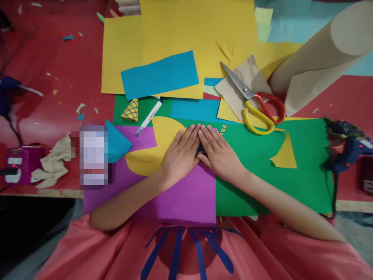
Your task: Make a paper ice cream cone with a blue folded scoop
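My left hand (181, 149) lies palm down with its fingers stretched out, over the edge of a yellow paper cut-out (142, 160) with a rounded outline. Beside it my right hand (220, 154) is also flat and palm down, and the fingertips of both hands meet. A bit of dark blue (200, 148) shows between them; the rest of that piece is hidden under the hands. Beneath are a purple sheet (186, 198) and a green sheet (276, 190). A small yellow strip with dark lines (223, 129) peeks out above my right fingers.
Scissors (247, 93) lie ahead to the right, near a brown paper roll (311, 58). A white marker (149, 118), a yellow latticed piece (131, 110) and a blue strip (160, 74) lie ahead left. Glue guns (348, 149) flank both sides. A blue folded piece (118, 143) sits left.
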`<act>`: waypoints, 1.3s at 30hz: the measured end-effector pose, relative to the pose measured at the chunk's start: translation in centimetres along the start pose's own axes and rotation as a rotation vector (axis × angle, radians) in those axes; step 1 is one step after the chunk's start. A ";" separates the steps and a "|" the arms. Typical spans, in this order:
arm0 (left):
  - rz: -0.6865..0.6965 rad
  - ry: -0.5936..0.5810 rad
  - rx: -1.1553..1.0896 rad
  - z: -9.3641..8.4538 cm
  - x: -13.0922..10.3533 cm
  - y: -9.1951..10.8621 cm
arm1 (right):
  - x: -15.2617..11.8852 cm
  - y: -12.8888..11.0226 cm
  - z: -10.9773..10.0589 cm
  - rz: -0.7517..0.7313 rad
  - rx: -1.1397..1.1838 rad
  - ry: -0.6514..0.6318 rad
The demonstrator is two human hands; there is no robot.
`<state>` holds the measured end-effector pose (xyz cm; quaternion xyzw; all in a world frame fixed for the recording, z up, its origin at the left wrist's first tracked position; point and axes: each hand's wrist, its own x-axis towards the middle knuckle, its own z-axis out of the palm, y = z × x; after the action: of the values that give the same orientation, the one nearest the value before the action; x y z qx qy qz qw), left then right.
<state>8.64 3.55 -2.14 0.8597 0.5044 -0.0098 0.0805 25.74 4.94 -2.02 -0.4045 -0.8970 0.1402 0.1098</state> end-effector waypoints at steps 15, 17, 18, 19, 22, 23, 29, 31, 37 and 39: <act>0.064 0.064 -0.071 0.0 0.5 -0.9 | -1.1 0.8 1.2 0.010 -0.074 0.005; 0.100 0.044 -0.061 0.1 0.7 -1.1 | -1.1 0.8 1.4 0.000 -0.086 0.010; 0.102 0.027 -0.060 0.2 0.7 -1.1 | -1.2 0.8 1.4 -0.003 -0.091 0.008; 0.093 0.012 -0.060 0.2 0.8 -1.1 | -1.3 0.9 1.3 -0.006 -0.097 0.005; 0.060 -0.006 -0.071 0.2 0.9 -1.0 | -2.0 1.0 0.9 -0.015 -0.122 -0.013; 0.055 -0.005 -0.074 0.1 0.9 -0.9 | -2.4 1.0 0.7 -0.015 -0.136 -0.022; 0.049 -0.001 -0.082 -0.2 0.8 -0.8 | -6.7 1.1 -0.5 0.018 -0.214 -0.093; 0.052 -0.004 -0.083 -0.2 0.8 -0.8 | -8.6 1.2 -0.9 0.033 -0.229 -0.110; 0.052 -0.006 -0.078 -0.1 0.8 -0.7 | -11.9 2.1 -3.0 0.055 -0.145 -0.117; 0.047 -0.001 -0.078 -0.1 0.8 -0.7 | -11.2 2.0 -3.6 0.056 -0.093 -0.054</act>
<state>8.45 4.61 -2.23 0.8675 0.4841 0.0114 0.1143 35.52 -1.66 -0.30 -0.4304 -0.8934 0.1121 0.0628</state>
